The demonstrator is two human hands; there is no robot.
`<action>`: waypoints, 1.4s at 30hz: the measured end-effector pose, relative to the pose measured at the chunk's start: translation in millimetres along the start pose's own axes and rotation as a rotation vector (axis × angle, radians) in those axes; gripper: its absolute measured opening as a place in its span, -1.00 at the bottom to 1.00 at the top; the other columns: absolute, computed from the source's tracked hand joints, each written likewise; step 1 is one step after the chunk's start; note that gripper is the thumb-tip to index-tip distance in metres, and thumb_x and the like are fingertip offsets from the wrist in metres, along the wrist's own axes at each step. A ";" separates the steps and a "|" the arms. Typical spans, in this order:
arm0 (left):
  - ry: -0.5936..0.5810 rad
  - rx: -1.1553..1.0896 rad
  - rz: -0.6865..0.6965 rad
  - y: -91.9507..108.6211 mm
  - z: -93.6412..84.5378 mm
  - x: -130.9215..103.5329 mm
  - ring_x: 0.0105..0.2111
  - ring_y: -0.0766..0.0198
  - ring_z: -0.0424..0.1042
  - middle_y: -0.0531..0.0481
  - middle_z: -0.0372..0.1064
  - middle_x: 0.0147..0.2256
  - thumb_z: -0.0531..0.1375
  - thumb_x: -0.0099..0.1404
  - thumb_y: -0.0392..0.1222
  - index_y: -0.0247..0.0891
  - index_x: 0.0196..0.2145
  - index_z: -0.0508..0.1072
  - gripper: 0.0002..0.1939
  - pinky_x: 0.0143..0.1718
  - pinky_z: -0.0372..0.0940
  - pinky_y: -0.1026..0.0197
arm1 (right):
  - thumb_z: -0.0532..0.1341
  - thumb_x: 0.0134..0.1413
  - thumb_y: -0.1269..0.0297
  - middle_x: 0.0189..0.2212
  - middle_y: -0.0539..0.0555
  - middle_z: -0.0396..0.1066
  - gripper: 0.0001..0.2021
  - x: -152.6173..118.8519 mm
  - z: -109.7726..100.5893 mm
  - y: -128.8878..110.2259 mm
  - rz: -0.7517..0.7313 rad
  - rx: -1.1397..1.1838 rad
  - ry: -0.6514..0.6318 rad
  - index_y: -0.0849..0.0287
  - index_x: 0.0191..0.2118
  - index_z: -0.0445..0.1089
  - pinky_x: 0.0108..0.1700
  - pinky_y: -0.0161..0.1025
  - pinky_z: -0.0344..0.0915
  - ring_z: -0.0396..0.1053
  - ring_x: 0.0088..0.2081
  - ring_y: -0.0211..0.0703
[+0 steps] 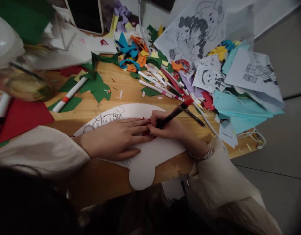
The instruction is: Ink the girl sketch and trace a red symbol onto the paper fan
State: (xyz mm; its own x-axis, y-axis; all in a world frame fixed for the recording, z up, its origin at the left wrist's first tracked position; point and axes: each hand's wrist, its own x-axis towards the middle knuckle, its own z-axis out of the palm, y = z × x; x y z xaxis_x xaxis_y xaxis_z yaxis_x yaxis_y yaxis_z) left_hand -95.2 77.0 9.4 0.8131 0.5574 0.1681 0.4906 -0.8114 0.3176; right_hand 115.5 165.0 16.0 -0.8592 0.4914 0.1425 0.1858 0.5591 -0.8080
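A white paper cutout (142,174) with rounded lobes lies near the table's front edge, bearing a black line drawing on its left part. My left hand (116,137) rests flat on it, fingers stretched out to the right. Between thumb and fingers, my right hand (162,125) grips a black marker (176,112) with a red end pointing up and right. The marker's tip is hidden by my fingers. Red marks or bits of red show between the fingertips of both hands; I cannot tell which.
A heap of coloured scraps (130,49) and several white marker pens (155,88) lie behind the cutout. Line-drawing sheets (196,29) and turquoise paper (240,104) are at right. A drink cup (28,81), red sheet (25,117) and phone-like device (85,14) are at left.
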 end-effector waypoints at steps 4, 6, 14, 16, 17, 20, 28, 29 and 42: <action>-0.008 -0.003 -0.007 -0.5 0.1 -0.4 0.30 -0.04 0.02 -0.22 0.17 0.23 0.03 0.38 -0.07 -0.26 0.23 0.25 -0.50 0.34 -0.06 -0.07 | 0.19 0.02 0.41 -0.57 -0.10 0.17 -0.79 -3.4 1.4 5.6 -0.022 0.030 0.012 0.18 -0.52 0.12 -0.46 -0.37 0.07 0.11 -0.51 -0.37; -0.011 -0.007 -0.008 -0.7 0.3 -0.7 0.31 -0.04 0.00 -0.22 0.15 0.24 0.03 0.38 -0.07 -0.26 0.23 0.25 -0.49 0.34 -0.07 -0.07 | 0.18 0.05 0.41 -0.60 -0.11 0.14 -0.76 -4.9 2.0 10.6 -0.051 0.055 -0.004 0.17 -0.54 0.09 -0.47 -0.37 0.06 0.08 -0.54 -0.38; -0.007 -0.009 -0.004 -0.5 0.8 1.2 0.32 -0.02 -0.02 -0.21 0.14 0.25 0.03 0.38 -0.08 -0.26 0.24 0.24 -0.49 0.34 -0.07 -0.07 | 0.18 0.08 0.40 -0.61 -0.12 0.14 -0.74 -6.0 0.8 17.4 -0.098 0.060 -0.020 0.18 -0.54 0.10 -0.49 -0.36 0.03 0.09 -0.56 -0.40; -0.006 -0.007 -0.004 -0.7 1.2 1.0 0.31 -0.02 -0.01 -0.21 0.15 0.24 0.03 0.38 -0.08 -0.26 0.24 0.24 -0.49 0.34 -0.07 -0.07 | 0.18 0.08 0.39 -0.61 -0.11 0.16 -0.74 -5.6 -0.1 14.1 -0.091 0.051 -0.027 0.17 -0.54 0.10 -0.49 -0.36 0.04 0.10 -0.55 -0.39; -0.002 -0.006 -0.002 -0.7 1.4 0.8 0.31 -0.03 -0.01 -0.22 0.15 0.24 0.03 0.38 -0.08 -0.26 0.23 0.25 -0.49 0.34 -0.06 -0.07 | 0.18 0.08 0.39 -0.61 -0.11 0.17 -0.74 -5.4 -0.4 12.6 -0.087 0.047 -0.033 0.17 -0.55 0.10 -0.49 -0.36 0.05 0.11 -0.55 -0.39; 0.008 -0.006 0.002 -0.7 1.7 0.2 0.31 -0.03 0.00 -0.23 0.16 0.24 0.04 0.38 -0.07 -0.27 0.23 0.25 -0.49 0.33 -0.06 -0.06 | 0.17 0.08 0.39 -0.61 -0.11 0.18 -0.74 -5.2 -0.3 10.5 -0.084 0.058 -0.038 0.17 -0.55 0.10 -0.48 -0.36 0.06 0.11 -0.55 -0.38; 0.027 -0.035 -0.001 0.1 0.3 0.3 0.31 -0.02 0.00 -0.22 0.17 0.23 0.07 0.36 -0.09 -0.26 0.21 0.27 -0.50 0.34 -0.07 -0.05 | 0.19 0.06 0.44 -0.60 -0.12 0.14 -0.74 -5.4 0.3 14.0 -0.125 0.072 -0.036 0.17 -0.55 0.10 -0.49 -0.38 0.04 0.09 -0.55 -0.40; 0.028 -0.034 -0.001 0.1 0.3 0.0 0.31 -0.03 0.00 -0.22 0.17 0.23 0.08 0.36 -0.09 -0.26 0.21 0.27 -0.50 0.34 -0.07 -0.05 | 0.19 0.06 0.43 -0.60 -0.12 0.14 -0.74 -5.4 0.0 13.6 -0.124 0.063 -0.035 0.17 -0.55 0.10 -0.48 -0.38 0.05 0.09 -0.55 -0.40; 0.022 -0.042 -0.005 1.0 -0.3 1.7 0.31 0.03 -0.01 -0.19 0.18 0.23 0.06 0.36 -0.09 -0.35 0.22 0.21 -0.48 0.36 -0.14 0.01 | 0.20 0.08 0.41 -0.60 -0.10 0.23 -0.75 -5.7 -0.9 12.4 -0.136 0.047 -0.051 0.18 -0.53 0.14 -0.48 -0.40 0.10 0.16 -0.54 -0.40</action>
State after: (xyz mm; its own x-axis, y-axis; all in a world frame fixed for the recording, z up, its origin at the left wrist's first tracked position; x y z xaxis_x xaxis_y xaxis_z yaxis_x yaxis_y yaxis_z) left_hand -93.5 77.2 10.3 0.8033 0.5655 0.1868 0.4805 -0.8007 0.3577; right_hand 123.2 169.7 5.6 -0.8981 0.3782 0.2243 0.0445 0.5856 -0.8094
